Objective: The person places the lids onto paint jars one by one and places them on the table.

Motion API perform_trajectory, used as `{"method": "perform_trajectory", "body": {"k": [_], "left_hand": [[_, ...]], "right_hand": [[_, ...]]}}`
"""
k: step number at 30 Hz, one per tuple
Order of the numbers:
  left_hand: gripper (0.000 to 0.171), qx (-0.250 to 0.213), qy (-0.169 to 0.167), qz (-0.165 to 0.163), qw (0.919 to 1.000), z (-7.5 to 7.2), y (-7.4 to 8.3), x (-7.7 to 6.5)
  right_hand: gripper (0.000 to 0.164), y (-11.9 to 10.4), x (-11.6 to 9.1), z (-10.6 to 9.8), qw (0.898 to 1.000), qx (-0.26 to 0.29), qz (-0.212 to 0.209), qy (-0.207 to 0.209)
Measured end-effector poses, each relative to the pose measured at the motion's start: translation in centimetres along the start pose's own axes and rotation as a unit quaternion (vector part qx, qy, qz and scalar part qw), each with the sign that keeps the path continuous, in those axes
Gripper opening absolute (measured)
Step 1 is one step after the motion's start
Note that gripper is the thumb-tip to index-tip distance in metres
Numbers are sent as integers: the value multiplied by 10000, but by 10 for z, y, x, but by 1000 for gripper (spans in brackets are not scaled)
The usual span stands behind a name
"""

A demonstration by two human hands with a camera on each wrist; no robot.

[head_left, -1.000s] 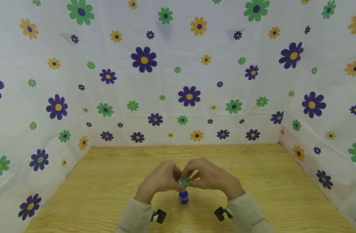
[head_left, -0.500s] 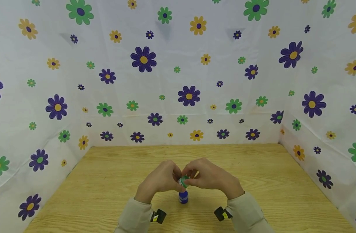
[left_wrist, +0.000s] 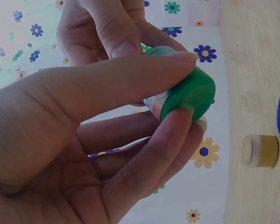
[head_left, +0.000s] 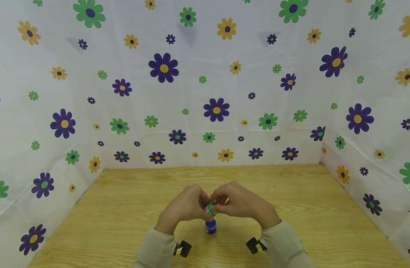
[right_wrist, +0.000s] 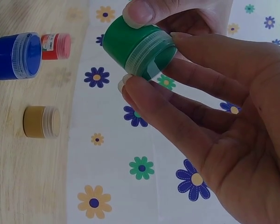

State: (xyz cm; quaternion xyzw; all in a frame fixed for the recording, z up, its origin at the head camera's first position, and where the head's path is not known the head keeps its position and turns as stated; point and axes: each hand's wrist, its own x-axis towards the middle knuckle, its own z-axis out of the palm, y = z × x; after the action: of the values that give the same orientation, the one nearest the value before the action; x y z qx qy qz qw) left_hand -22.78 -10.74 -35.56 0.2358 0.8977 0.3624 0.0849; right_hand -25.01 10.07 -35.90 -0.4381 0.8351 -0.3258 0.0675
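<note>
Both hands hold a small green paint jar [head_left: 211, 209] above the wooden table. My left hand [head_left: 186, 204] pinches its green body between thumb and fingers, as the left wrist view shows. On the other side, my right hand [head_left: 243, 201] has thumb and fingertips at the ribbed clear lid [right_wrist: 148, 52], which still sits on the jar. The jar is tilted, its lid pointing toward the right palm. Just below the hands in the head view, a blue paint jar [head_left: 210, 227] stands on the table.
An ochre paint jar [right_wrist: 35, 122] and a red one [right_wrist: 56, 45] stand near the blue jar in the right wrist view; the hands hide them in the head view. Flowered white cloth [head_left: 205, 85] walls the table [head_left: 131, 208] at the back and both sides.
The right thumb and fingers have shifted in over the lid, the thumb moving left and up along it. The left hand and the blue jar have stayed put.
</note>
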Motion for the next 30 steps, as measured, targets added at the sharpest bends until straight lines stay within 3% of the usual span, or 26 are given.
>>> {"method": "perform_trajectory", "body": {"k": [15,22,30], "left_hand": [[28,1,47,-189,9998,-1,-3,0],[20,44,76,-64,9999,-1,-3,0],[17,25,30,-56,10000,-2,-3,1]], "right_hand": [[15,-1,-2,-2,9996,171,2,214],[24,-3,-1,-1,9995,304,-108,34],[20,-4,-1,-1,9992,339,-191,-26]]}}
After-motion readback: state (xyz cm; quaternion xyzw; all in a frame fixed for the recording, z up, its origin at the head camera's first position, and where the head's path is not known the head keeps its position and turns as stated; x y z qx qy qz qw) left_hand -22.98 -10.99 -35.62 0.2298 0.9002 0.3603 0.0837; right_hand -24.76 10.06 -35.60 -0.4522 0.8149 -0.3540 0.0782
